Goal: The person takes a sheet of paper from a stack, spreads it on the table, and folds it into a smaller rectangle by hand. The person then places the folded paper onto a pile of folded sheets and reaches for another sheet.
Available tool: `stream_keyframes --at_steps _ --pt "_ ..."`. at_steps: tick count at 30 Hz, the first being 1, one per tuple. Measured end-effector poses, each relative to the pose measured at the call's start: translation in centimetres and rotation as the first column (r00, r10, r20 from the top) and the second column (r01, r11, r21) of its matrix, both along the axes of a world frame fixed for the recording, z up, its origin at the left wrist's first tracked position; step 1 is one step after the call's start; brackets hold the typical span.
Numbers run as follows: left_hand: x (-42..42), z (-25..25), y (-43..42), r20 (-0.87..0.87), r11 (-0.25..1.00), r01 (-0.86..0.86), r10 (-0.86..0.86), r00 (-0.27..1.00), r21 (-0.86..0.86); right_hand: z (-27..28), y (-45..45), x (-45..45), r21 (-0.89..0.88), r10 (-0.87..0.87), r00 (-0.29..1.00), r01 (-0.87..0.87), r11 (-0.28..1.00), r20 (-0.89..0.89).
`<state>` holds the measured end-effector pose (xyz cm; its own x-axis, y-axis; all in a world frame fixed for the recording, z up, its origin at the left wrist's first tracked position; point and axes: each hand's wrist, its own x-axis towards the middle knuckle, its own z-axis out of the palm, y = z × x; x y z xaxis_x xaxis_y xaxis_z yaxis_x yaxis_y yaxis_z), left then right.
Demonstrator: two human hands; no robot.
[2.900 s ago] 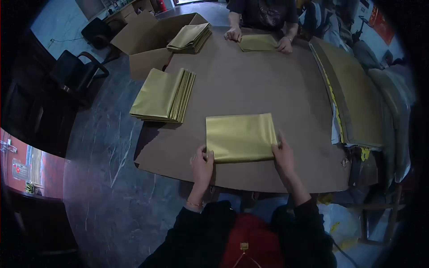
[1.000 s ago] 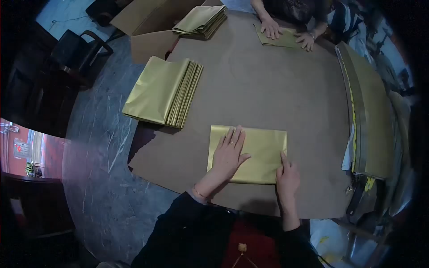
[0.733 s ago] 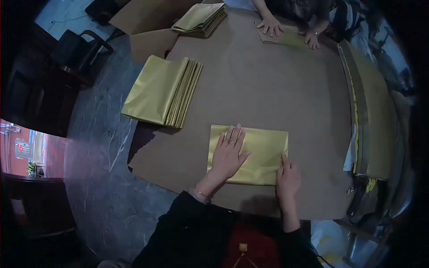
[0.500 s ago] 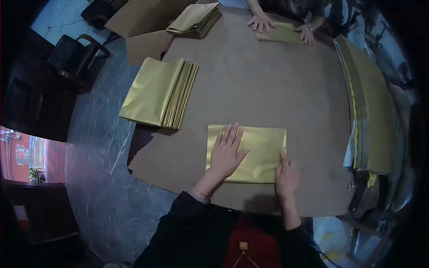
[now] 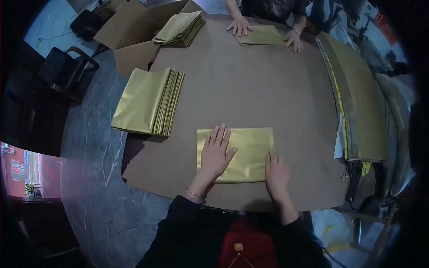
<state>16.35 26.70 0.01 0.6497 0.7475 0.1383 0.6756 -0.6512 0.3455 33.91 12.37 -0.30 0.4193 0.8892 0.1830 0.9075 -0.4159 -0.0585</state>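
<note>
A folded sheet of gold paper (image 5: pixel 250 152) lies flat on the brown tabletop in front of me. My left hand (image 5: pixel 216 154) rests on its left half, palm down, fingers stretched out and a ring on one of them. At the sheet's right edge is my right hand (image 5: pixel 278 175), its foremost fingertips touching the paper while the other fingers bend and blur slightly. Nothing shows gripped in either hand. To the left stands a thick stack of folded gold sheets (image 5: pixel 145 102), its layered edges facing right.
Another gold stack (image 5: pixel 178 29) sits by an open cardboard box (image 5: pixel 134 56) at the far left. Across the table, a co-worker's hands (image 5: pixel 240 26) are at a gold sheet (image 5: pixel 263 35). A tall pile of gold-brown sheets (image 5: pixel 357 98) lines the right edge.
The whole view has shifted, so the tabletop things appear farther left. My right hand has moved slightly along the sheet's right edge; my left hand stays flat on the paper.
</note>
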Motion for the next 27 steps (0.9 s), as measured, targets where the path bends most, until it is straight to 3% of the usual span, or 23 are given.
stream_keyframes --at_steps 3,9,11,13,16,21,25,27 --pt "0.1 0.1 0.2 0.005 1.0 0.001 -0.001 1.0 0.013 0.3 0.1 -0.1 0.02 0.024 1.0 -0.024 1.0 0.014" --pt "0.1 0.2 0.1 0.027 0.999 -0.006 0.004 1.0 0.053 2.3 2.0 0.3 -0.179 -0.012 0.998 0.025 0.984 0.068" --pt "0.1 0.1 0.1 0.011 0.999 0.0 -0.001 1.0 0.048 3.9 3.9 -1.3 0.088 0.156 0.988 -0.153 0.984 -0.02" --pt "0.1 0.1 0.1 0.016 0.999 0.004 -0.005 1.0 0.047 3.6 6.4 -2.8 0.116 0.335 0.942 -0.33 0.937 -0.03" --pt "0.0 0.0 0.3 0.004 0.999 0.02 -0.02 1.0 0.046 1.1 7.7 -3.8 0.087 0.397 0.911 -0.388 0.917 -0.113" --pt "0.2 0.1 0.0 0.033 0.998 -0.021 0.019 0.999 0.063 0.4 6.8 -2.1 0.149 0.283 0.933 -0.255 0.955 -0.221" --pt "-0.1 0.6 0.0 0.022 0.995 -0.065 0.064 0.998 0.077 0.4 6.1 -1.2 0.195 0.241 0.951 -0.204 0.959 -0.192" --pt "-0.8 0.5 0.1 0.018 0.992 -0.107 0.106 0.994 0.066 -0.1 6.3 -1.3 0.22 0.205 0.975 -0.181 0.958 -0.088"
